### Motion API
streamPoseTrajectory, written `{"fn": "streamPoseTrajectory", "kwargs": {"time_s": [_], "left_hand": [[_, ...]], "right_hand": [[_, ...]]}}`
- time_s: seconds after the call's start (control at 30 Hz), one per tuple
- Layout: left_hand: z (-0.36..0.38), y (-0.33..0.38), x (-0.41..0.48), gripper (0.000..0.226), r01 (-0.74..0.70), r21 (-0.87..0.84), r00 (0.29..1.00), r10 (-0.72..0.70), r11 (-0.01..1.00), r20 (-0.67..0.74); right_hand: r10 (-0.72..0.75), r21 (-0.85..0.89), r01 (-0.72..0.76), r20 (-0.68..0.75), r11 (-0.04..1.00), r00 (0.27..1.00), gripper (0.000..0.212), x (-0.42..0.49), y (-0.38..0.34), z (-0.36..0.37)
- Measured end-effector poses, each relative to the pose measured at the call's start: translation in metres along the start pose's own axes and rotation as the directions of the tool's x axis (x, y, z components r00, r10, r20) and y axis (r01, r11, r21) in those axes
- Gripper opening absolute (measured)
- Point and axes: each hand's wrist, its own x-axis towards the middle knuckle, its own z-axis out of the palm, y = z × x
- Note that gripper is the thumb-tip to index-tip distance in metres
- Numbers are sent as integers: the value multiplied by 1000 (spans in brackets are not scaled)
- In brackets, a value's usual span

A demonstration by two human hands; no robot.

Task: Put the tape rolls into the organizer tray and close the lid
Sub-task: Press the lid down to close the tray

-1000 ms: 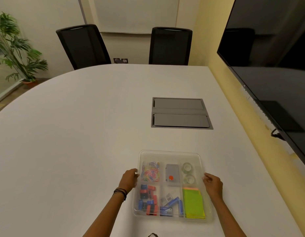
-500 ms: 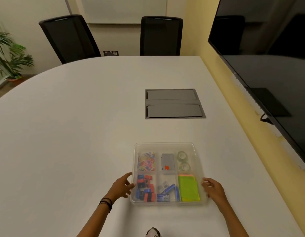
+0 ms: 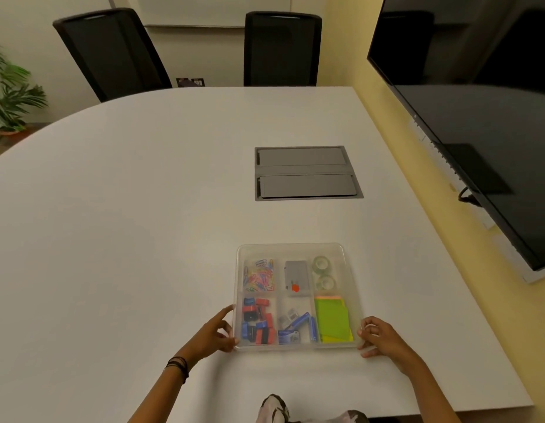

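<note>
Looking down from the head camera, the clear organizer tray [image 3: 297,250] sits on the white counter [image 3: 143,224] right in front of the person, its transparent lid [image 3: 350,288] lying over the compartments. Both tape rolls [image 3: 323,273] rest in the far right compartment, one behind the other, flat on their sides. To their left is a grey stapler [image 3: 295,274] with an orange spot, and further left, a heap of coloured paper clips [image 3: 259,275]. Along the near row: red and blue binder clips [image 3: 257,322] on the left, blue boxes of staples [image 3: 295,326] in the middle, green sticky notes [image 3: 333,320] on the right.

The left hand [image 3: 214,332] is at the tray's near left edge, forefinger stretched along the side wall, thumb at the corner; its grip is loose and spread, clasping nothing. A dark band circles that wrist. The right hand [image 3: 379,337] is against the near right corner, fingers curled in at the rim; whether its grip actually pinches the edge cannot be told.

Further out, a grey cable hatch [image 3: 306,173] is set into the counter, two black chairs [image 3: 282,47] stand at the far end, a dark screen [image 3: 479,117] hangs on the right wall, and a plant [image 3: 11,93] stands at left.
</note>
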Motion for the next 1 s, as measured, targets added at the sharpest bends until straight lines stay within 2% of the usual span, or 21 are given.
{"fn": "streamPoseTrajectory", "kwargs": {"time_s": [0.37,0.67,0.7,0.73,0.8,0.83,0.9,1.0], "left_hand": [[0,-2,-1,82,-56,26,998,55,998,34],[-2,1,1,91,-77,189,997,69,979,47],[-3,2,1,97,-92,224,996,87,970,31],[-4,3,2,104,-119,282,993,121,952,9],[-4,7,4,118,-179,458,977,211,871,-19],[-3,10,6,122,-210,538,967,253,817,-6],[2,18,12,120,-277,647,949,307,710,68],[17,26,26,112,-305,734,947,275,607,166]], "right_hand": [[-24,23,24,-17,999,1000,8,-2,2,2],[-15,-250,18,12,968,1000,16,-6,-18,4],[-16,-284,15,-1,959,1000,24,-7,-21,5],[-30,-346,18,-28,938,999,42,-6,-23,5],[-84,-518,49,-44,854,996,83,-2,-29,7],[-120,-596,82,-24,799,992,93,-1,-33,11],[-159,-690,149,51,708,986,96,5,-39,22],[-130,-772,182,129,609,983,98,10,-41,40]]}}
